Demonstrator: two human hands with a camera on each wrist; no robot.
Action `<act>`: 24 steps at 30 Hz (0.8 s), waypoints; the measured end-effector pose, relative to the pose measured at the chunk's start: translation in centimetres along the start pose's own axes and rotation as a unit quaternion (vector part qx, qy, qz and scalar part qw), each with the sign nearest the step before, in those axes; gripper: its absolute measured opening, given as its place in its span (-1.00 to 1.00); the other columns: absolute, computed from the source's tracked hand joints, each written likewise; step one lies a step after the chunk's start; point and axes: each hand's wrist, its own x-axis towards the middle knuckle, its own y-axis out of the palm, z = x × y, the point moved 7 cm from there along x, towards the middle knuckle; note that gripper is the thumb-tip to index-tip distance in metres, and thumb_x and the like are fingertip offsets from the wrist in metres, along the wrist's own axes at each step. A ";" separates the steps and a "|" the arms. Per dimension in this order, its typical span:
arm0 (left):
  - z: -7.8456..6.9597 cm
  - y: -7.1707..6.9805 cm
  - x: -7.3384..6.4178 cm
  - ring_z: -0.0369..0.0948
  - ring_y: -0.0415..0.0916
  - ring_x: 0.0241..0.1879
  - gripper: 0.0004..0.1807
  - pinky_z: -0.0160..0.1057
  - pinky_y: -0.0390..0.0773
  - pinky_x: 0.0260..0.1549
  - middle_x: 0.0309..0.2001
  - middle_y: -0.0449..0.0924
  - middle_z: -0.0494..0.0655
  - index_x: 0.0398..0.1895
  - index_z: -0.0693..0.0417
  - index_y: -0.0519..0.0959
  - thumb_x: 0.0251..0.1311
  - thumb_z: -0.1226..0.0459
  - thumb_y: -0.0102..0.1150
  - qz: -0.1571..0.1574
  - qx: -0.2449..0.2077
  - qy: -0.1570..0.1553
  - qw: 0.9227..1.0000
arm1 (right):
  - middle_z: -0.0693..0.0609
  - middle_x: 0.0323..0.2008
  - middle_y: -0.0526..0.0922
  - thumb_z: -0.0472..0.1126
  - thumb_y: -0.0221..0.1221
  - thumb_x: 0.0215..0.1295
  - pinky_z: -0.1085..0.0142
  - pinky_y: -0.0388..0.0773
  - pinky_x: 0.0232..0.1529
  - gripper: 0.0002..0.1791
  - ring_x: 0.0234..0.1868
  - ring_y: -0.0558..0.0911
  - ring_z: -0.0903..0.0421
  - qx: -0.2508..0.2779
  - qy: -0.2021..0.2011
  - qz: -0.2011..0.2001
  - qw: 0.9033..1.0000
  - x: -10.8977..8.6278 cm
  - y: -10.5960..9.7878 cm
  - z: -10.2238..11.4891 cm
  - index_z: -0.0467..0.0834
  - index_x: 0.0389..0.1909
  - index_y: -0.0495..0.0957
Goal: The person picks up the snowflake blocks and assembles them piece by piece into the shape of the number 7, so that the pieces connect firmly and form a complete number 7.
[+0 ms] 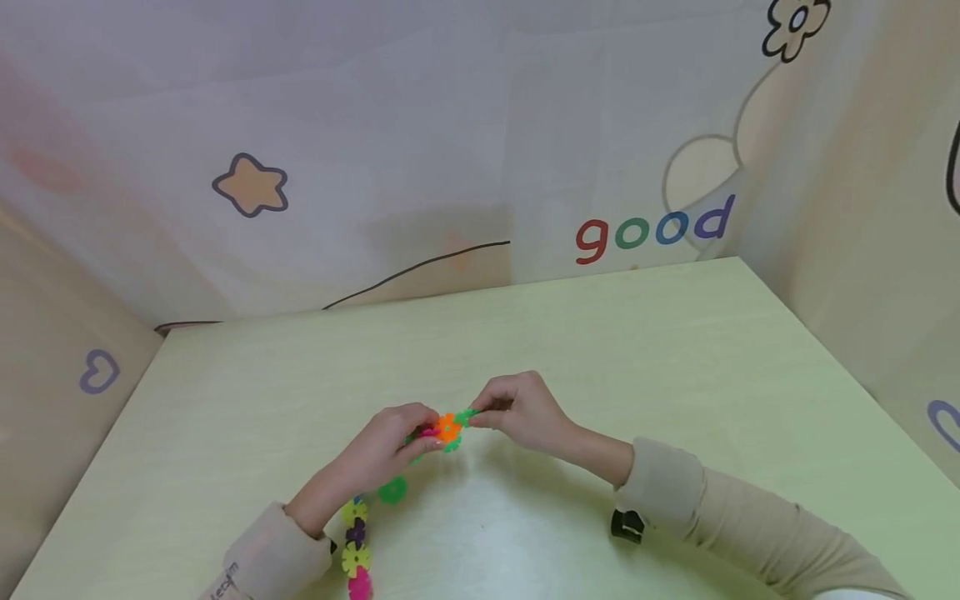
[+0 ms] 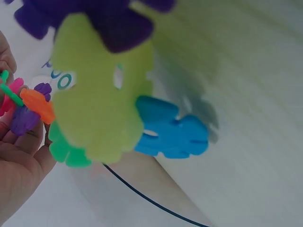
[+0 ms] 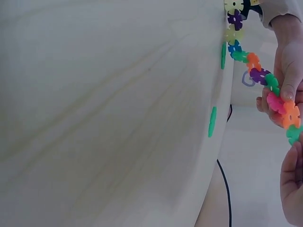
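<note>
A chain of notched plastic snowflake discs runs from an orange disc under my left hand and down to a yellow disc. My left hand pinches the chain by a pink disc beside the orange one. From the right, my right hand pinches a green disc that meets the orange disc's edge. Purple, green and blue discs follow further along the chain in the right wrist view. Close to the left wrist camera hang a large yellow disc and a blue disc.
Loose green discs lie on the pale table, one by the left wrist and another further along. A printed cloth backdrop surrounds the table's back and sides. Black camera straps sit at the wrists.
</note>
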 end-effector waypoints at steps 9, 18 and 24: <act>0.2 -0.7 -0.1 -0.30 0.33 -0.47 -0.69 -0.40 0.45 -0.46 -0.48 0.40 -0.26 -0.14 0.22 0.58 -0.01 0.34 0.30 -0.037 -0.049 -0.008 0.998 | -0.07 -0.54 0.64 -0.42 0.32 -0.05 0.41 0.50 -0.55 -0.96 -0.56 0.56 -0.12 0.019 0.010 -0.008 1.000 -0.1 -0.4 -0.4 -0.31 -0.53 0.64; 0.3 -0.7 -0.1 -0.30 0.34 -0.50 -0.64 -0.40 0.47 -0.50 -0.48 0.46 -0.24 -0.17 0.22 0.61 -0.11 0.31 0.38 -0.065 -0.062 0.016 0.996 | -0.11 -0.50 0.64 -0.43 0.31 -0.04 0.40 0.52 -0.52 -0.95 -0.54 0.56 -0.09 0.049 0.049 -0.015 0.997 -0.5 0.0 -1.5 -0.33 -0.50 0.63; -0.1 -0.7 -0.2 -0.33 0.39 -0.49 -0.66 -0.40 0.49 -0.50 -0.40 0.58 -0.14 -0.17 0.29 0.61 -0.12 0.40 0.35 -0.059 -0.075 0.042 0.995 | -0.12 -0.50 0.64 -0.43 0.29 -0.02 0.29 0.57 -0.48 -0.95 -0.51 0.56 -0.17 0.059 0.049 -0.002 0.997 -0.4 0.2 -1.2 -0.36 -0.50 0.62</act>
